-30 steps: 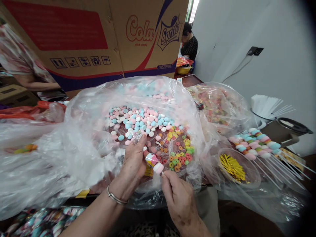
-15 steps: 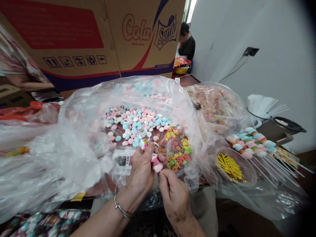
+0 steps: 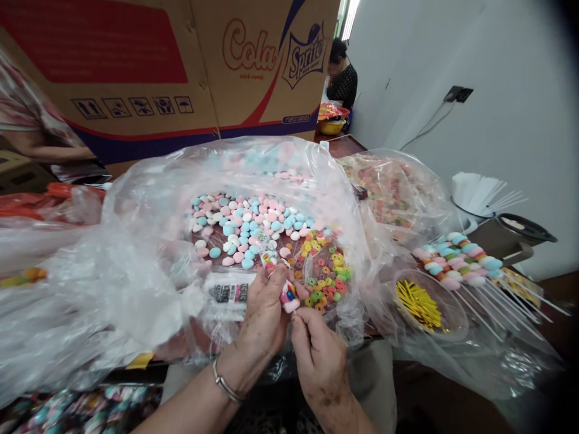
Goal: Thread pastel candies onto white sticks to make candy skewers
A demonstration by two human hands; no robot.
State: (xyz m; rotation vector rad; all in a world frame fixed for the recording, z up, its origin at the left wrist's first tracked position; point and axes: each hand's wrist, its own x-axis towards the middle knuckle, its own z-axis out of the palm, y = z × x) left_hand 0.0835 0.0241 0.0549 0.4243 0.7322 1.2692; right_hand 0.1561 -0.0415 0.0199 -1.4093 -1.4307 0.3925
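Note:
A candy skewer in a printed clear wrapper lies in my left hand, whose fingers are wrapped round it. The wrapper's upper end sticks out past my thumb, over the loose sweets. Just below the skewer's lower end, my right hand is closed, thumb and forefinger pinching the thin white stick there. Most of that stick is hidden by the fingers. Beyond my hands lie pink, blue and white marshmallow sweets on a plastic bag. Coloured gummy rings are spread to their right.
Finished-looking candy skewers are stacked at right, beside a clear bowl of gold twist ties. White sticks stand in a jug behind. A large cardboard box blocks the back. Wrapped skewers fill the lower left. Two other people are nearby.
The wrapped skewer has turned in my left hand, so a different part of its print shows. My left hand has shifted slightly right; my right hand keeps its pinch.

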